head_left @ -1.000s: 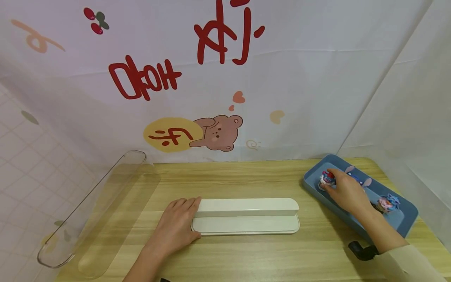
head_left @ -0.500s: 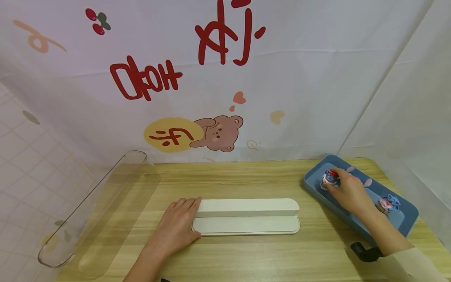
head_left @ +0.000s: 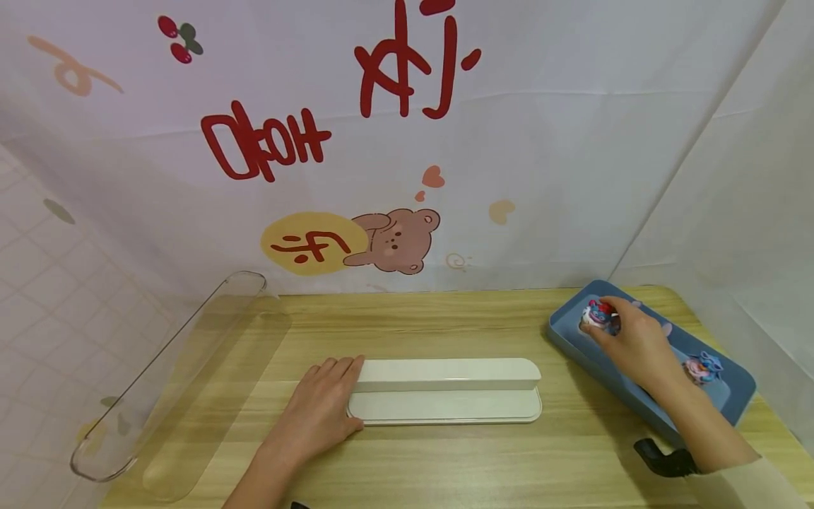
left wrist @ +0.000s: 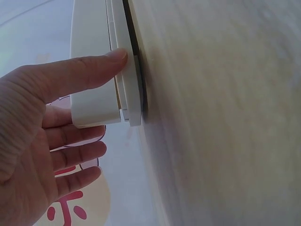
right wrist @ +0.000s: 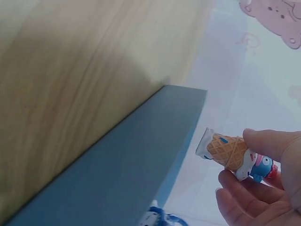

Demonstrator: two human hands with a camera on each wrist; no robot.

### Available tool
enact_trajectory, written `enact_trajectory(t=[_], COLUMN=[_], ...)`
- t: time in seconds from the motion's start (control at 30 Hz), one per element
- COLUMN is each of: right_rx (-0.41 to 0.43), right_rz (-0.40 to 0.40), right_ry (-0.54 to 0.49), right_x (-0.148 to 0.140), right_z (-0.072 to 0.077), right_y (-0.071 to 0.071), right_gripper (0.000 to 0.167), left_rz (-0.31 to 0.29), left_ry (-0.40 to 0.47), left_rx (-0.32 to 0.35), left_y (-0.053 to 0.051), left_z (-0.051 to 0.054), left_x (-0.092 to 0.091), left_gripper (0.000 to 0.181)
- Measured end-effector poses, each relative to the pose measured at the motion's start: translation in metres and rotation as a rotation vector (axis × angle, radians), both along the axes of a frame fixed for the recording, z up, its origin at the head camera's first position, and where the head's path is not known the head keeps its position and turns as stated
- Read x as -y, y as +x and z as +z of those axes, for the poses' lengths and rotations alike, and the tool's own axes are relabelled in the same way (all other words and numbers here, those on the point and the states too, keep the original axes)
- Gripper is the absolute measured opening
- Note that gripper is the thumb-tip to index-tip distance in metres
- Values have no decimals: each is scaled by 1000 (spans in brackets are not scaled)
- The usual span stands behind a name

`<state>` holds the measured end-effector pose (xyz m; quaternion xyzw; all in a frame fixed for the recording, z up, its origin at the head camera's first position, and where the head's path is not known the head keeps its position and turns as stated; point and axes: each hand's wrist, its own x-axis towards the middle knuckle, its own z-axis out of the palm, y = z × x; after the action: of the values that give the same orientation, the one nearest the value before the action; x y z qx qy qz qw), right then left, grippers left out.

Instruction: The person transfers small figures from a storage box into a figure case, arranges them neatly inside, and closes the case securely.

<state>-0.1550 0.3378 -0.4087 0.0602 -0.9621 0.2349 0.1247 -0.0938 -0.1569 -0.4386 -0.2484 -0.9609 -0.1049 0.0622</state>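
With thumb and fingers, my right hand pinches a small ice-cream-cone figurine with a blue and red top. In the right wrist view, the figurine's waffle cone lies sideways, above the tray's edge. The blue tray sits below that hand, with another blue and pink figurine inside. My left hand grips the left end of a white stepped stand on the table. In the left wrist view, its thumb presses the base's edge, and the index fingertip is hidden behind the stand.
A clear plastic cover stands at the table's left. Behind the wooden table hangs a white printed cloth. A black piece is at the right wrist, near the tray. Another blue and white item shows beyond the tray wall.
My right hand has lifted the cone figurine slightly, moving it a little to the right and farther back. The left hand and the white stand have stayed in place.
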Motion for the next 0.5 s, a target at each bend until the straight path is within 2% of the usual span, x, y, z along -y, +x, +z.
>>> enact_trajectory(t=[0.27, 0.5], right_rx=[-48, -45], right_rz=[-5, -2], right_ry=[-24, -62], right_x=[10, 21], right_z=[10, 17], right_y=[7, 15], right_gripper=[60, 62], left_rz=[2, -1], left_ry=[6, 17], left_rx=[20, 12], left_y=[0, 1], left_z=[0, 0], left_x=[0, 0], left_gripper=[100, 98])
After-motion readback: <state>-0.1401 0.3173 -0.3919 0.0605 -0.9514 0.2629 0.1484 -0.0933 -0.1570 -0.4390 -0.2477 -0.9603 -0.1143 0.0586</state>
